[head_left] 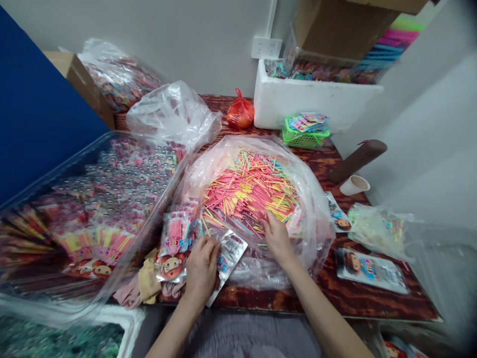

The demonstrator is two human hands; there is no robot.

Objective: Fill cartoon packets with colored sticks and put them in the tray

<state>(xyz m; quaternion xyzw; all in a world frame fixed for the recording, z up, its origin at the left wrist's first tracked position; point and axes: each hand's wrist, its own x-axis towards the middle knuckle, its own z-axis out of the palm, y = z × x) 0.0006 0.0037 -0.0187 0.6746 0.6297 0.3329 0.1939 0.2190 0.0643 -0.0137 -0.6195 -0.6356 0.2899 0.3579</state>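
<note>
My left hand (201, 268) rests on a small printed plastic packet (231, 253) with a silver back, lying at the table's front edge beside a stack of filled cartoon packets (177, 243). My right hand (276, 236) reaches into a wide clear plastic bag (316, 219) and its fingers dig into a heap of thin pink, yellow and green sticks (249, 189). I cannot tell whether the fingers have closed on any sticks.
A large clear bin (122, 258) of filled packets stands at left. Behind are a white foam box (313, 99), a green basket (303, 136), an orange bag (240, 114) and a crumpled bag (175, 112). At right lie empty packets (372, 271), a paper cup (354, 185) and a brown tube (357, 160).
</note>
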